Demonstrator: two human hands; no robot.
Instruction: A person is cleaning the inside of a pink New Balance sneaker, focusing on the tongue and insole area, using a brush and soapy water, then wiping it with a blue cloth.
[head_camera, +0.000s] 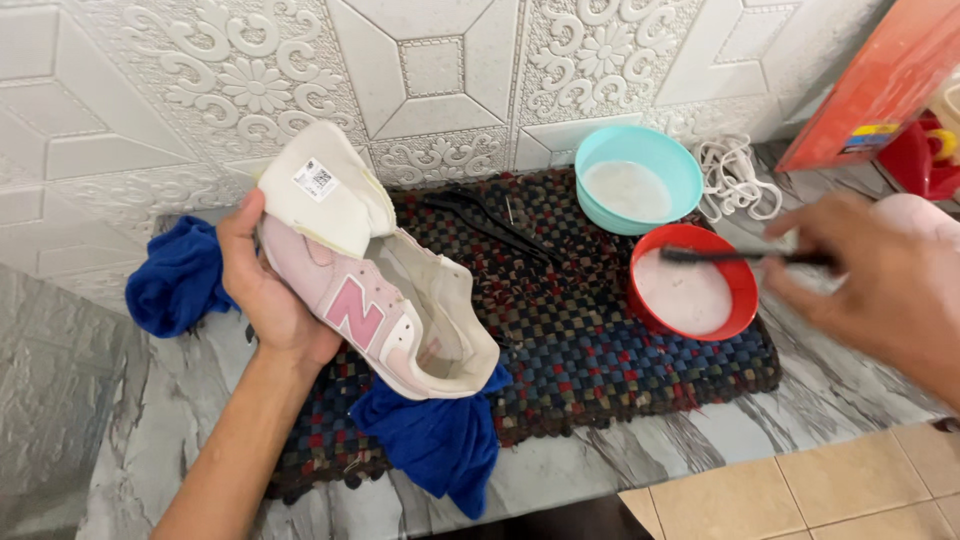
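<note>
My left hand (262, 290) grips a pink and white sneaker (385, 310) by its side, tilted with the tongue pulled up toward the wall and the opening facing right. My right hand (880, 280) holds a thin dark brush (735, 257), blurred, its bristle end over a red bowl (742, 278) of milky water. The sneaker hovers over a dark woven mat (600, 350).
A teal bowl (680, 165) of cloudy liquid stands behind the red one. Blue cloths lie at the left (175, 280) and under the shoe (440, 440). Black laces (485, 220) rest on the mat, white laces (735, 180) by the wall. An orange box (880, 80) and red object sit far right.
</note>
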